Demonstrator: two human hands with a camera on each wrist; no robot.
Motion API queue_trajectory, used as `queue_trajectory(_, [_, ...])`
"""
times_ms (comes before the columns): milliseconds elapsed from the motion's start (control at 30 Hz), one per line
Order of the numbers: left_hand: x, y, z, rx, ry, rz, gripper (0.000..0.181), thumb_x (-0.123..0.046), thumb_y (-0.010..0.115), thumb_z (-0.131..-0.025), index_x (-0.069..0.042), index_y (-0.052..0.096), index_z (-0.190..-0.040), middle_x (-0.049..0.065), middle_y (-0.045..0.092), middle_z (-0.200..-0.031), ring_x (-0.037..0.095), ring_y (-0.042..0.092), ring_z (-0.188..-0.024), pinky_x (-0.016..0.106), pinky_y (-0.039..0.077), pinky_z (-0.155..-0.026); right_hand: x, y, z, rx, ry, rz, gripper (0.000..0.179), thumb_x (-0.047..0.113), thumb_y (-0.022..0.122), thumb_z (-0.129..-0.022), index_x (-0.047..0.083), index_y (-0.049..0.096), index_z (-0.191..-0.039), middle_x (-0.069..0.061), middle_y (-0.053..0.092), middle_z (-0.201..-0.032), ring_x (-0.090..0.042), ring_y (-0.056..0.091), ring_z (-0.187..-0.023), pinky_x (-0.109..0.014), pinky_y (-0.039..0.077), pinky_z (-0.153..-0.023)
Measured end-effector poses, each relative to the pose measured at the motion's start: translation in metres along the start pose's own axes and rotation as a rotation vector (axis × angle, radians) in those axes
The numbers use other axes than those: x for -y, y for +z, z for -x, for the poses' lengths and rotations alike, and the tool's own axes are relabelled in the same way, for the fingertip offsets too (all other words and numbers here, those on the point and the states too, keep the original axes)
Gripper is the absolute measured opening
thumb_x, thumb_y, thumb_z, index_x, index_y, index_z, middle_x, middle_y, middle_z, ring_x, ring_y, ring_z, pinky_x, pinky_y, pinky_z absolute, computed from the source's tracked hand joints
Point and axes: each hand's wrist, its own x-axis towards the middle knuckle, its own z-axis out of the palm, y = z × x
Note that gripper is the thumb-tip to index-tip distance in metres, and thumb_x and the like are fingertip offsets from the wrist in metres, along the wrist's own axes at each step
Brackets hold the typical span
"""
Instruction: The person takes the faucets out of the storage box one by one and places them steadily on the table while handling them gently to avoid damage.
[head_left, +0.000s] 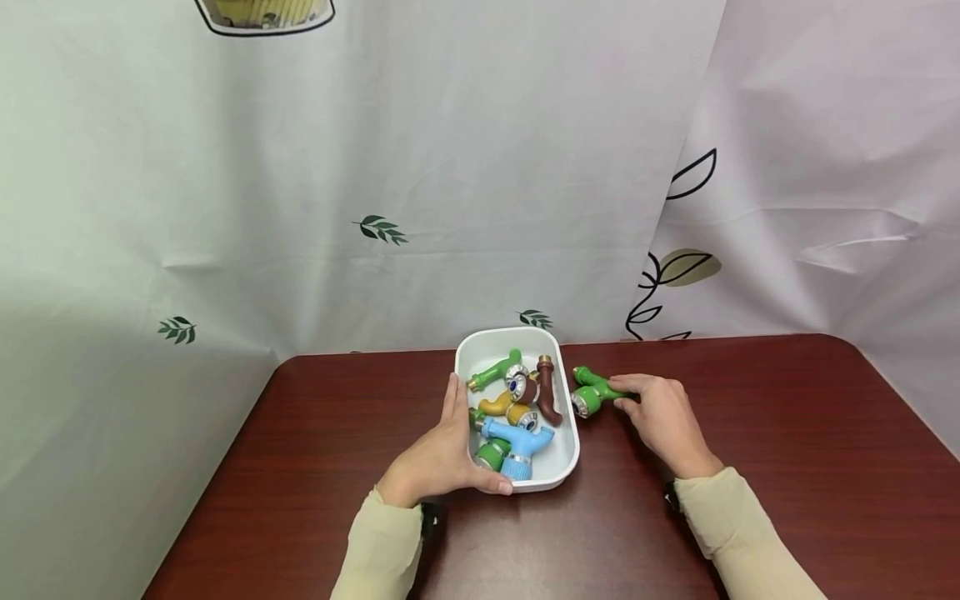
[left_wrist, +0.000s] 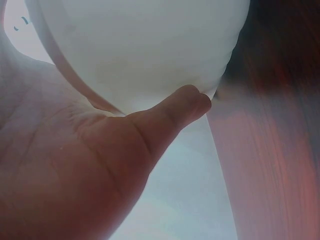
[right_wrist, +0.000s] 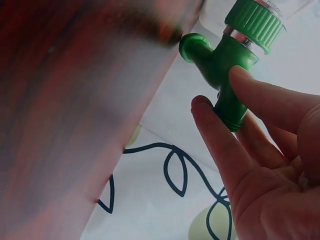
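Green tap (head_left: 587, 400), pinched between the right hand's (head_left: 663, 423) thumb and fingers at one end, sits just right of the white tray (head_left: 555, 462) holding other taps (head_left: 520, 439). The left hand (head_left: 441, 457), fingers outstretched, rests against the tray's near left corner. The step seems to be gripping this tap; moving it calls for a firm pinch.
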Motion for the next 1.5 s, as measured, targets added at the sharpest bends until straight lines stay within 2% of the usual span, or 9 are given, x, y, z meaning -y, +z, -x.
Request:
queue_trajectory(1133, [-0.0005,-0.0004,0.0007,-0.002,-0.005,-0.005,0.153,-0.047,0.096,-0.062,-0.003,-0.014,-0.158,0.012,-0.025,-0.164,0.035,0.028,-0.145,0.045,0.040,-0.107,0.0007,-0.0024,0.0015,0.086,0.051,-0.027,0.024,-0.009,0.081,-0.075,0.001,0.079,-0.097,-0.015,0.074,-0.102,-0.035,0.069,-0.099,-0.051,0.052,-0.086])
queue_trajectory(1500, [-0.0015,-0.0008,0.0014,-0.003,-0.005,-0.010,0.152,-0.046,0.096,-0.062,-0.002,-0.013,-0.158,0.012,-0.024,-0.164,0.035,0.030,-0.145,0.045,0.041,-0.107,-0.0024,-0.0019,0.0014,0.114,0.096,-0.016,0.025,-0.007,0.082,-0.075,0.003,0.080,-0.097,-0.011,0.075,-0.095,-0.032,0.068,-0.090,-0.050,0.052,-0.080])
